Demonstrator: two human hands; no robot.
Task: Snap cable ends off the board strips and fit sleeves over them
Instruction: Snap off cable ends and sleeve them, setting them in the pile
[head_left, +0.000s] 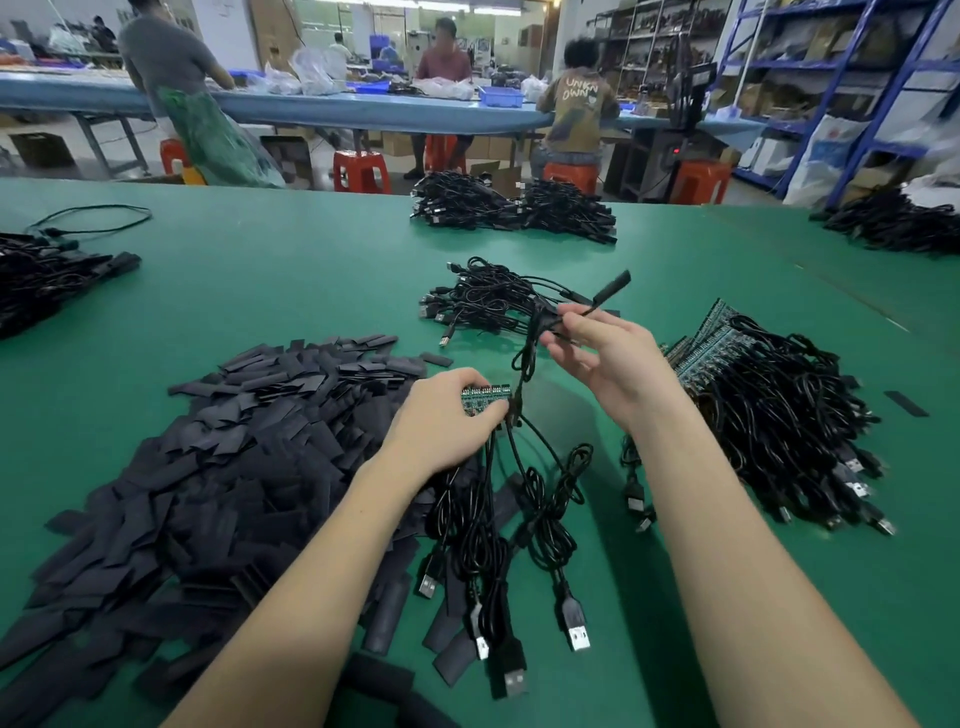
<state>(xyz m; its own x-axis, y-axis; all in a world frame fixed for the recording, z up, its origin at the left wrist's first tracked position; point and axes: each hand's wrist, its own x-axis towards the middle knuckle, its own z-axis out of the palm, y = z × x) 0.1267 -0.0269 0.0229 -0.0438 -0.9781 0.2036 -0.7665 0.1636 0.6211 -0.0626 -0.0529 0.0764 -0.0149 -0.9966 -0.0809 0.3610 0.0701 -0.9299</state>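
Now sleeving done: right hand (597, 358) pinches sleeved cable end (608, 288) above board strip (485, 399), left hand (447, 415) gripping strip. Next: drop cable, snap another.

the green table top (291, 291) is looking smooth and matt. the loose sleeves (218, 467) are showing a dull black, flat finish. the cables (545, 499) are gleaming slightly in black plastic, their usb plugs (577, 635) shining with bare metal.
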